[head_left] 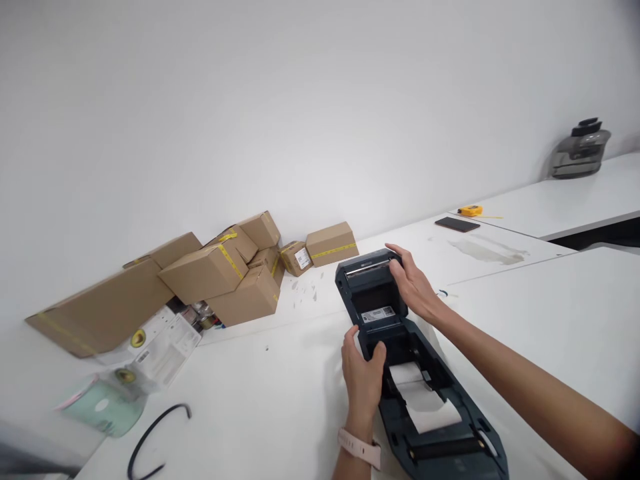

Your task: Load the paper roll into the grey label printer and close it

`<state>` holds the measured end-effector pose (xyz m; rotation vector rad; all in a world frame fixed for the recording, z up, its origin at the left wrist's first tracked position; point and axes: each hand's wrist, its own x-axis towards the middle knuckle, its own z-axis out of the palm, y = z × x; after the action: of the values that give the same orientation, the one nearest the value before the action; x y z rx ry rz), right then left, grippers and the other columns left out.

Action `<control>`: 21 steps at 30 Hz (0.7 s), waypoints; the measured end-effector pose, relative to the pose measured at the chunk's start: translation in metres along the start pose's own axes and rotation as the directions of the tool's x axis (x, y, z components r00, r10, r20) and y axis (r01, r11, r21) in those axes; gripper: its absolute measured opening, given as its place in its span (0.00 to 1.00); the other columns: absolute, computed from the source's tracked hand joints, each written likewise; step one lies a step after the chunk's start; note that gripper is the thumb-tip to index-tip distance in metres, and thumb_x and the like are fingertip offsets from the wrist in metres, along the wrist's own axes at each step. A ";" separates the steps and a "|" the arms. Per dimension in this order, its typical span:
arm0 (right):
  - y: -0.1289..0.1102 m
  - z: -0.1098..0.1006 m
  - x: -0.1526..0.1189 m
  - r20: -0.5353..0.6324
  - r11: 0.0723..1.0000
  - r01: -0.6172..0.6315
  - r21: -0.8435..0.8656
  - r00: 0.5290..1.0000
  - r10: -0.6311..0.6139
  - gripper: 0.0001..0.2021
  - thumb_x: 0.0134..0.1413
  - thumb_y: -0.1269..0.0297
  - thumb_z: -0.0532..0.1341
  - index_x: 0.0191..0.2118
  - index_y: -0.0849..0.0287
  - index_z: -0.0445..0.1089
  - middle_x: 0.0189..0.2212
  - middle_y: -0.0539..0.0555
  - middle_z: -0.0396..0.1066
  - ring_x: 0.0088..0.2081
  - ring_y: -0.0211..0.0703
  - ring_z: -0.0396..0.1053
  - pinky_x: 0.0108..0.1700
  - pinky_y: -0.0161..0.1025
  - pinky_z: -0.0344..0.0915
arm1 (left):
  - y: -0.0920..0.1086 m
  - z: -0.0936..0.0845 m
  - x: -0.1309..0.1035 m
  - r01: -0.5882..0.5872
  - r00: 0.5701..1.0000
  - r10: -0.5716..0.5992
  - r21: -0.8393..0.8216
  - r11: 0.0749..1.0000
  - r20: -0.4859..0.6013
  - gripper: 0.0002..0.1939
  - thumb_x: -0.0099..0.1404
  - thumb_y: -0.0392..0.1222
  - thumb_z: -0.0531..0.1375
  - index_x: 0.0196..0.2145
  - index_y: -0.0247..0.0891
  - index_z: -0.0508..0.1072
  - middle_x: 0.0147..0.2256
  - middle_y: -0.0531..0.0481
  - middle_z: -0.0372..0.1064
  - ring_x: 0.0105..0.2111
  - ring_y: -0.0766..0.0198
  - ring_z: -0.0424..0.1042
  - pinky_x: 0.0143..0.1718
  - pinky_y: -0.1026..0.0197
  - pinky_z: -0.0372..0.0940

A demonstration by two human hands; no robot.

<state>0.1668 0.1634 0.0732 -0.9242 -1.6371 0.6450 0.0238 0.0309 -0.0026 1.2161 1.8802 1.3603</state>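
Observation:
A dark label printer (450,453) stands on the white table with its lid (367,277) raised. White label paper (425,403) lies inside its body, its free end curling toward the front. My right hand (413,283) grips the upper right edge of the lid, thumb on the inner face and fingers behind. At the left side by the hinge, my left hand (363,370) holds the printer body, its thumb over the inner edge. A pale pink watch band circles my left wrist.
Cardboard boxes (200,273) are piled at the back left, near plastic-wrapped papers (167,347) and a mint-green pouch (107,407). A black cable (150,430) curves at the front left. Toward the back right are a phone (457,225), a yellow tape measure (471,211) and a dark translucent container (580,153).

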 end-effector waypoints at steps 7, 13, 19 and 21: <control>0.003 -0.018 -0.001 0.000 0.995 -0.031 -0.096 1.000 0.031 0.32 0.65 0.42 0.52 0.68 0.52 0.53 0.63 0.62 0.65 0.56 0.58 0.71 0.50 0.51 0.72 | -0.003 0.006 -0.010 0.005 1.000 -0.005 0.031 0.999 0.013 0.29 0.63 0.48 0.60 0.60 0.39 0.63 0.60 0.39 0.68 0.61 0.50 0.65 0.60 0.52 0.59; 0.010 -0.029 -0.079 0.332 0.917 0.311 -0.250 0.917 -0.221 0.15 0.69 0.60 0.50 0.44 0.55 0.74 0.39 0.57 0.78 0.42 0.49 0.75 0.44 0.44 0.71 | -0.004 0.009 -0.010 -0.044 0.999 0.045 0.061 0.997 -0.021 0.25 0.63 0.47 0.59 0.58 0.41 0.66 0.54 0.42 0.74 0.54 0.51 0.72 0.55 0.53 0.64; 0.020 0.008 -0.085 0.929 0.594 0.738 -0.319 0.368 0.040 0.13 0.55 0.74 0.57 0.37 0.64 0.81 0.36 0.64 0.81 0.48 0.58 0.75 0.66 0.58 0.48 | -0.006 0.009 -0.009 -0.041 0.999 0.043 0.059 0.997 -0.030 0.25 0.63 0.46 0.59 0.57 0.41 0.66 0.55 0.41 0.73 0.55 0.51 0.72 0.55 0.52 0.64; 0.023 0.017 -0.081 0.944 0.586 0.752 -0.301 0.324 0.069 0.12 0.55 0.72 0.58 0.34 0.65 0.81 0.34 0.65 0.81 0.42 0.56 0.77 0.65 0.57 0.48 | -0.005 0.008 -0.009 -0.040 0.999 0.041 0.049 0.998 -0.019 0.25 0.63 0.46 0.59 0.57 0.41 0.65 0.54 0.41 0.73 0.55 0.52 0.72 0.56 0.53 0.64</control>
<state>0.1641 0.1096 0.0065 -0.5927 -3.2108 0.0113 0.0325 0.0267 -0.0115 1.2758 1.9225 1.3595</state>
